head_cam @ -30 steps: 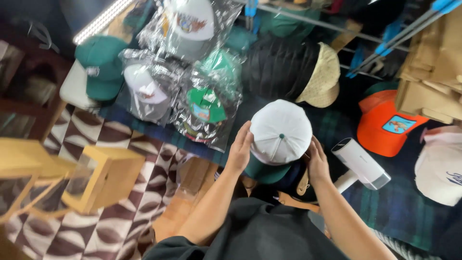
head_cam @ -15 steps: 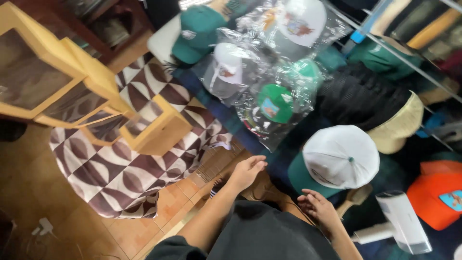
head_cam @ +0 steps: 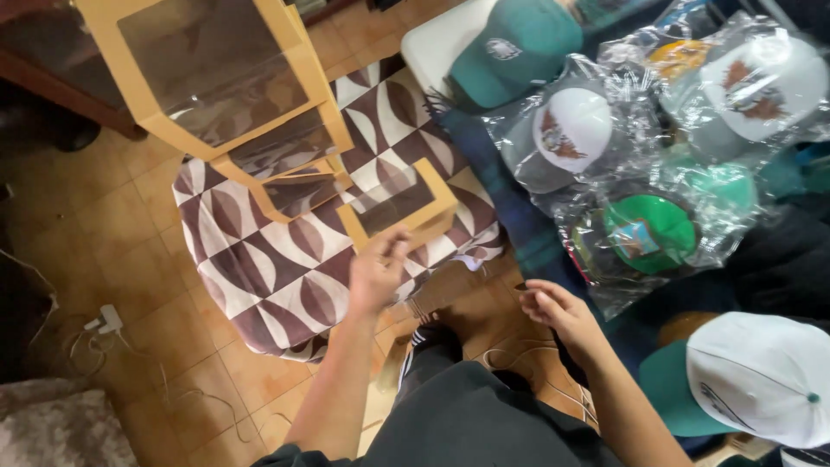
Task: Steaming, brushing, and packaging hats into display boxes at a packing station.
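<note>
Head view, looking straight down: left hand [head_cam: 378, 275] raised over the brown-and-white patterned cloth [head_cam: 259, 259], fingers loosely curled and holding nothing, fingertips just short of the small tan windowed box [head_cam: 399, 207]. Right hand [head_cam: 558, 313] lower and well apart to the right, over the tiled floor [head_cam: 130, 216], fingers half-closed, also empty as far as can be told. Small box lying just ahead of the left hand, up and slightly right of it, long axis running diagonally from lower left to upper right, clear window facing up; left hand plainly the nearer of the two. Beyond it, toward the upper left, two more tan windowed boxes in a row, the largest box [head_cam: 216, 73] farthest out and tilted. To the right, on a dark plaid blanket [head_cam: 519, 233], caps in crinkled clear plastic bags: a grey-and-white one [head_cam: 566, 134], a green one [head_cam: 648, 232] with a small coloured patch on its front, another pale one [head_cam: 761, 86] at upper right. Bare teal cap [head_cam: 514, 47] on a white surface [head_cam: 432, 52] at top. White-crowned cap with green brim [head_cam: 752, 376] at lower right, nearest the right arm.
</note>
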